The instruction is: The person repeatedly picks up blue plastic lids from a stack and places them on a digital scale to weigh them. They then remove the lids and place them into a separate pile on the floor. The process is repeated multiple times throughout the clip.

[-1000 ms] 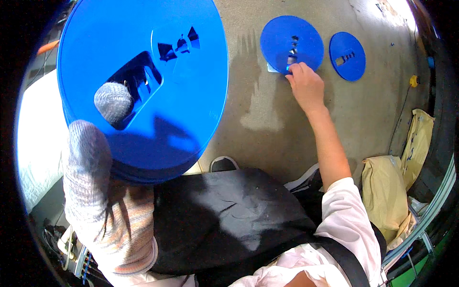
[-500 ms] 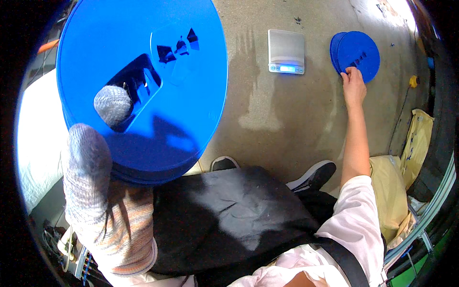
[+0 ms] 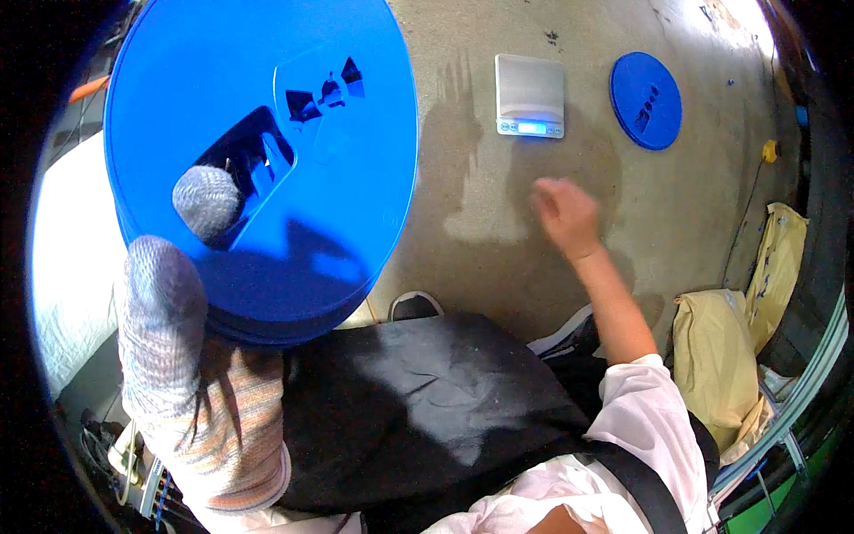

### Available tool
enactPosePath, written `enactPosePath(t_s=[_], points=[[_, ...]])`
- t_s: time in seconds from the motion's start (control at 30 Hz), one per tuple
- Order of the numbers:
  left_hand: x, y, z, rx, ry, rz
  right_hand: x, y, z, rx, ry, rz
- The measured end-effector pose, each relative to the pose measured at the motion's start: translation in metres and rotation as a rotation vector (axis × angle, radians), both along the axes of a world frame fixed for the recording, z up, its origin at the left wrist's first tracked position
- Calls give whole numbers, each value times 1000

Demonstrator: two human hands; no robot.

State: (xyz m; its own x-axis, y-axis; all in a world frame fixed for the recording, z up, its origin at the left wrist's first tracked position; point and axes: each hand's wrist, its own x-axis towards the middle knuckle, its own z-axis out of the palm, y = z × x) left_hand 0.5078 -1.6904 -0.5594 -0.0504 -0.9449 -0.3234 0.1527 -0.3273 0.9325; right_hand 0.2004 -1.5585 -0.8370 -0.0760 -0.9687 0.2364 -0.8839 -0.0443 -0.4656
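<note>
A large blue reel (image 3: 356, 178) with cut-outs in its face stands tilted at the left. My left hand (image 3: 165, 289), covered in grey and beige knit, is at its lower left edge. One rounded knit tip shows in the reel's long opening and another lies outside the rim, so the hand is closed round the reel's side; the fingers themselves are hidden by the knit. My bare right hand (image 3: 569, 214) is above the floor below a scale, fingers curled and slightly blurred, with nothing visible in them. A small blue disc (image 3: 658, 93) with cut-outs lies on the floor, apart from it.
A silver digital scale (image 3: 531, 89) with a lit display rests on the concrete floor (image 3: 463, 178) between reel and disc. Crumpled tan bags (image 3: 716, 365) lie at the right, near pale pipes (image 3: 801, 374). Dark cloth (image 3: 427, 400) covers my lap. White sheeting (image 3: 76, 267) hangs beyond the reel's left.
My right hand has left the small blue disc and moved left and nearer, over the floor. The disc now lies tilted differently. My left hand and the large reel have hardly moved.
</note>
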Motion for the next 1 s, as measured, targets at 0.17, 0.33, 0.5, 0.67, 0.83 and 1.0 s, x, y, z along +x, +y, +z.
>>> enactPosePath(t_s=[0.17, 0.33, 0.5, 0.67, 0.83, 1.0], points=[[8, 5, -8, -92, 44, -78, 92, 12, 4, -58, -181, 421], [9, 6, -9, -77, 219, -89, 120, 23, 3, 22, -316, 502], [5, 2, 0, 23, 127, 19, 115, 21, 2, 85, -296, 486], [12, 11, -7, -152, -102, -131, 112, 12, 6, 64, -335, 434], [15, 12, -11, -258, -234, -214, 111, 11, 8, 81, -315, 442], [15, 14, -13, -309, -296, -250, 113, 14, 5, 72, -345, 454]])
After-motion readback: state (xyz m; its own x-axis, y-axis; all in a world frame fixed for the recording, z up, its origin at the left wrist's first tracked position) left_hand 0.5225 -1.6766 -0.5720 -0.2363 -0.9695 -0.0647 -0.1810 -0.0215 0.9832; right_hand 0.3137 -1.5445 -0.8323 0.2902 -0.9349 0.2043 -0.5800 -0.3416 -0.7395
